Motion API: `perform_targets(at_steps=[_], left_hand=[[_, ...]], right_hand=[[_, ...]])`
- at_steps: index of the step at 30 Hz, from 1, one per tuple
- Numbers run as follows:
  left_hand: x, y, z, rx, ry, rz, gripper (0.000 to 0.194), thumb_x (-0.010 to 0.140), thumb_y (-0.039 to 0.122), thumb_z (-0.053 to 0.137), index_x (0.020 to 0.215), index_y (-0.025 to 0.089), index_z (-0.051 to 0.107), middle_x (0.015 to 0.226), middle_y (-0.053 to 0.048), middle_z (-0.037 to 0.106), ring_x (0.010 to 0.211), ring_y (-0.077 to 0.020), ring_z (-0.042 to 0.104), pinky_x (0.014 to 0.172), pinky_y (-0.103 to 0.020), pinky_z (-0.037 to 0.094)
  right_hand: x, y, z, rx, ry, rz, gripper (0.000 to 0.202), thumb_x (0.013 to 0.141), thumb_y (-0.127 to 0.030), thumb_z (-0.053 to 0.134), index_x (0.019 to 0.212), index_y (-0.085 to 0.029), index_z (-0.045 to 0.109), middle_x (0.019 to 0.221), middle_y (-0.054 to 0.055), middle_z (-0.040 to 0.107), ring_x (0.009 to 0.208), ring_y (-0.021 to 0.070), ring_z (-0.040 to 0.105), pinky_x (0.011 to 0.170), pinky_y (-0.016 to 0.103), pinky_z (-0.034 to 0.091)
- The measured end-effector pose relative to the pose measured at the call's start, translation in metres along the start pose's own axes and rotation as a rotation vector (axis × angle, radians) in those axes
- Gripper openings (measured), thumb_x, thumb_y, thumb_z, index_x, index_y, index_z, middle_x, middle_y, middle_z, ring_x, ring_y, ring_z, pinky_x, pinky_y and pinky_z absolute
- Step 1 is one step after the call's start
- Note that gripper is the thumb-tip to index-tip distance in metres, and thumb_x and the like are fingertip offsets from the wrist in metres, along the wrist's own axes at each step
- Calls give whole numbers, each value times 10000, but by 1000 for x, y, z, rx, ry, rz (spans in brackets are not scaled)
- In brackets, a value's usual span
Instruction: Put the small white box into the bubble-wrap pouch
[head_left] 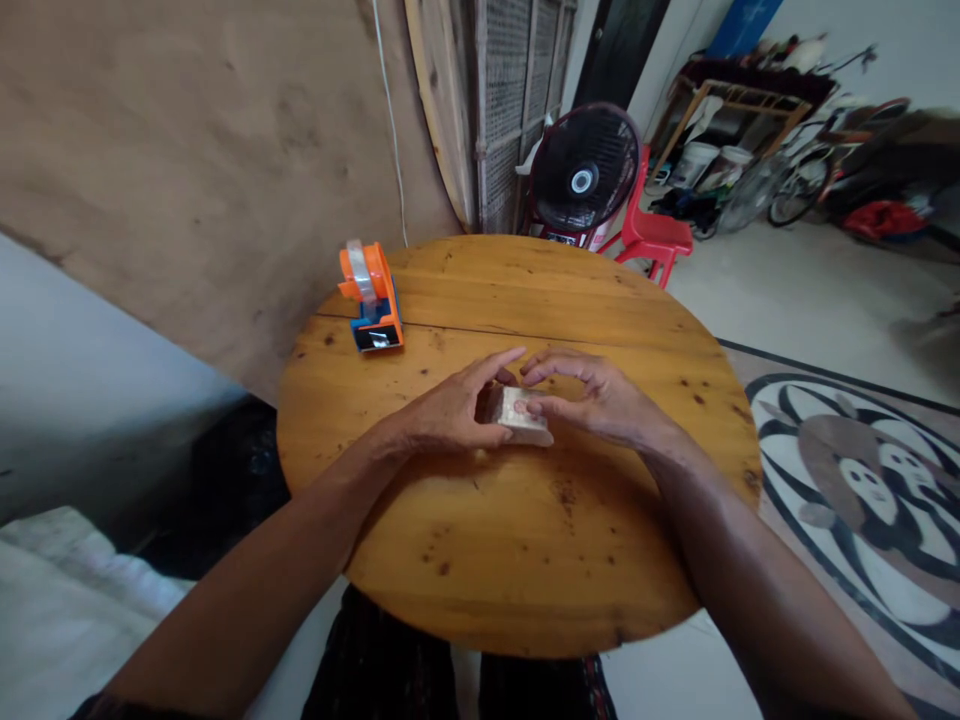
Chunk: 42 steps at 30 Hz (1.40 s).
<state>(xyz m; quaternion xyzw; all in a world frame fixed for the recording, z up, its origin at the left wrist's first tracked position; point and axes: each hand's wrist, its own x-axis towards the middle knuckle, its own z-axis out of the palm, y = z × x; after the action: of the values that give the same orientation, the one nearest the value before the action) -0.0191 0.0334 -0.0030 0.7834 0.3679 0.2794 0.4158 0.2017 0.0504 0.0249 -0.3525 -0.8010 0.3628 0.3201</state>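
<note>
Curving around the left end of a pale block (514, 418) with the left hand (454, 408), thumb along the near edge at 7 o'clock, index finger extended toward 2 o'clock, other fingertips partly hidden beyond the far edge at 11 o'clock. Impossible to tell any squeezing pressure from this view. Arching over the right end with the right hand (604, 400), thumb and fingers parted, thumb tip over the top face, index finger bent toward 12 o'clock, near the left fingertips. Locating the block: clock centre, between both hands, at about the middle of a round wooden table (525, 550).

Reading outward, at 10 o'clock on the tabletop: an orange and blue tape dispenser (386, 290). Beyond the rim, at 1 o'clock: a dark round fan (570, 165). Between 1 and 2 o'clock, just beside the fan: a red plastic chair (660, 232). Well apart at 2 o'clock: a bicycle (825, 165). At 3 o'clock: a floor panel with a panda design (900, 490). At 6 o'clock, below the rim: dark-trousered legs (390, 660). From 10 to 12 o'clock: a brown wooden board (247, 120) and a hanging pale cable (390, 110)
</note>
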Motion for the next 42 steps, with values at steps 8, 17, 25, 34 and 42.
perform_targets(at_steps=[8,17,25,34,42], left_hand=[[1,3,-1,40,5,-15,911,708,206,721,1493,247,260,1288,-85,566,1174,-253,545,1022,-407,413],[1,1,-6,104,1,-3,910,706,396,729,1491,253,292,1383,-104,526,1250,-307,509,1068,-495,387],[4,0,-6,205,15,22,633,828,529,599,1376,230,498,1294,-89,608,1163,-274,556,1014,-445,431],[1,-2,2,102,98,17,912,701,405,752,1480,206,320,1128,-81,617,973,-217,602,863,-378,511],[2,-5,7,141,134,159,973,705,333,761,1515,279,225,1384,-102,480,1202,-262,525,1037,-439,433]], right_hand=[[1,3,7,-136,61,-83,93,810,-354,699,839,-274,737,954,21,721,918,214,663,902,388,472],[2,8,13,-69,115,-145,123,854,-299,635,779,-233,708,889,24,727,826,179,669,805,335,497],[2,3,16,32,138,-8,141,853,-297,625,764,-202,679,844,26,723,791,163,652,762,306,504],[1,0,18,157,190,58,205,855,-382,638,778,-195,670,812,21,696,823,171,638,781,312,490],[2,1,6,277,320,49,232,806,-448,699,791,-218,673,945,28,705,938,189,638,918,370,480]])
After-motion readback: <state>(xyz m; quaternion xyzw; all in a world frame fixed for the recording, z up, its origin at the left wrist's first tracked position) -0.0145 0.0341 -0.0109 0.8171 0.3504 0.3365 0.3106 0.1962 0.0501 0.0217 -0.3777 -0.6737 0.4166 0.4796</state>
